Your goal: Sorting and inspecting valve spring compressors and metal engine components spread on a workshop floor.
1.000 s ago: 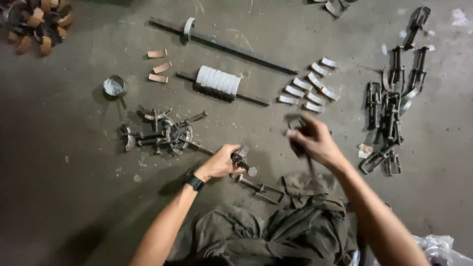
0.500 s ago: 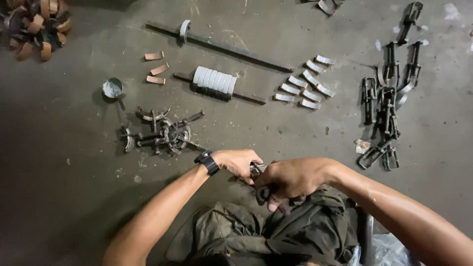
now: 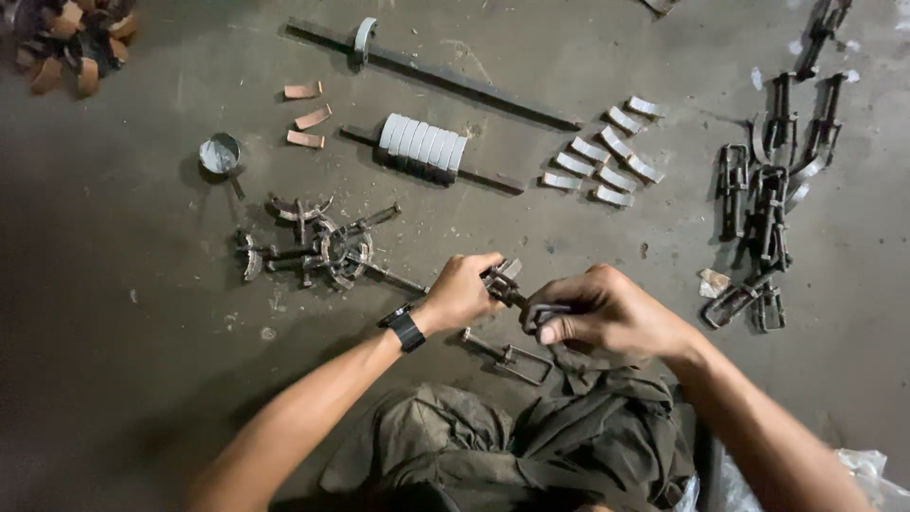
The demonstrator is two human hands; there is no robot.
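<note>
- Steel clamp piece [image 3: 502, 282] pinched in left hand [image 3: 463, 292], right hand [image 3: 607, 313] closed on its dark bracket [image 3: 545, 311].
- Best kept steady, low over concrete floor [image 3: 142, 379], twisting gently.

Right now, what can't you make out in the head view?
- Small dark metal part: mostly covered by the left hand and right hand; shape and each hand's grip unclear.
- Pile of brown pieces: cut off by the top-left edge.
- Dark metal clamps: overlapping, count unclear; top ones run off the edge.
- Plastic bag: cut by the bottom-right corner.
</note>
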